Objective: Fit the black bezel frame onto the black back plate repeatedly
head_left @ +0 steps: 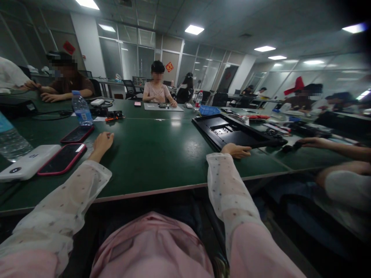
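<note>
My right hand (236, 151) is at the near edge of a black rectangular panel (249, 135), its fingers closed on that edge. The panel looks like a monitor housing, with a raised rim and a recess near its middle where light metal shows. It sits at a slant on the green table (150, 154). My left hand (102, 145) rests on the tabletop with its fingers curled in and nothing visible in them. Nearest to it are two red-cased phones (62, 159) and a water bottle (81, 109).
At the left are a white device (30, 162) and a large bottle (11, 139). A blue tray (209, 111) stands behind the panel. A co-worker's hand (313, 143) reaches in from the right, near black parts. Other people sit across and left.
</note>
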`<state>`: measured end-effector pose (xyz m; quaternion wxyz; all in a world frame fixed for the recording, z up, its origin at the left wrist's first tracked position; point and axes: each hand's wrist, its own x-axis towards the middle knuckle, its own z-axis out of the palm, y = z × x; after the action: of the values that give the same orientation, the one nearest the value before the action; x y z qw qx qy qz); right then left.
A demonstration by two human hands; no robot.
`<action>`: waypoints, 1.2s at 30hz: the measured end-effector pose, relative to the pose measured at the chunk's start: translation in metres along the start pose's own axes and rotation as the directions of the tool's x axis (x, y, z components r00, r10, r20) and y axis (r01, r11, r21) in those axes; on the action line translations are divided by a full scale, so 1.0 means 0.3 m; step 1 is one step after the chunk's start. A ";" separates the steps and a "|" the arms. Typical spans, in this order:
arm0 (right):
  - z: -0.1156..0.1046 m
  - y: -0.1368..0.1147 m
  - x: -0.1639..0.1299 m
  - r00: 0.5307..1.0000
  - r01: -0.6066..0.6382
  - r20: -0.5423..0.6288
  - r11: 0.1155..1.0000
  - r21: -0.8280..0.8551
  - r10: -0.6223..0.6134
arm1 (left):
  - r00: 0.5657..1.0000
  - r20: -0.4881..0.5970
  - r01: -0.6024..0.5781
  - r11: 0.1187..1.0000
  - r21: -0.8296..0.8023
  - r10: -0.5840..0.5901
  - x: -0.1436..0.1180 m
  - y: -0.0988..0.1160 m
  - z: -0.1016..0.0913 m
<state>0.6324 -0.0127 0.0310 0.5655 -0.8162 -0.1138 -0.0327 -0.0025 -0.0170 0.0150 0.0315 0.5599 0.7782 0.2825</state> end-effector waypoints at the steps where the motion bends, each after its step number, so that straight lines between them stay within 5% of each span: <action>1: -0.001 -0.003 -0.002 0.998 0.010 -0.055 1.000 0.005 -0.010 | 1.000 0.001 -0.004 1.000 0.000 0.004 0.000 0.000 0.001; 5: -0.011 -0.027 -0.030 0.976 0.141 -0.168 0.990 0.007 -0.138 | 1.000 0.003 -0.011 1.000 -0.002 0.011 0.005 -0.006 0.003; 9: -0.060 -0.075 -0.095 0.921 0.388 0.040 0.922 0.004 -0.387 | 1.000 0.000 -0.022 1.000 -0.002 0.022 0.009 -0.011 0.005; 15: -0.078 -0.146 -0.226 0.618 0.736 0.190 0.647 0.199 -0.763 | 1.000 -0.006 -0.008 1.000 -0.003 0.008 -0.012 0.012 -0.011; 18: -0.050 -0.171 -0.293 0.447 0.797 0.296 0.526 0.297 -0.844 | 1.000 -0.024 -0.016 1.000 -0.020 0.016 -0.023 0.023 -0.021; 20: -0.037 -0.182 -0.329 0.389 0.804 0.315 0.486 0.343 -0.866 | 0.997 -0.073 -0.018 0.999 -0.028 0.016 -0.027 0.029 -0.025; 22: -0.033 -0.187 -0.356 0.395 0.801 0.294 0.483 0.354 -0.870 | 0.988 -0.156 -0.003 0.999 -0.036 -0.003 -0.030 0.033 -0.028; 25: -0.040 -0.186 -0.376 0.469 0.774 0.272 0.540 0.331 -0.840 | 0.962 -0.269 0.031 0.997 -0.069 -0.049 -0.033 0.038 -0.031; 30: -0.009 -0.159 -0.361 0.562 0.626 0.373 0.674 0.392 -0.739 | 0.944 -0.327 -0.037 0.975 -0.220 -0.038 -0.018 0.043 -0.029; 33: 0.053 -0.133 -0.341 0.609 0.497 0.418 0.735 0.462 -0.674 | 0.975 -0.216 -0.052 0.902 -0.428 -0.046 -0.003 0.061 -0.022; 36: 0.125 -0.113 -0.322 0.652 0.355 0.474 0.791 0.499 -0.592 | 0.999 -0.003 0.023 0.734 -0.679 -0.034 -0.002 0.093 -0.014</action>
<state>0.5282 0.0191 0.0310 0.6085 -0.6023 -0.5061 0.1039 0.0199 -0.0132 0.0315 0.2319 0.4960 0.6304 0.5503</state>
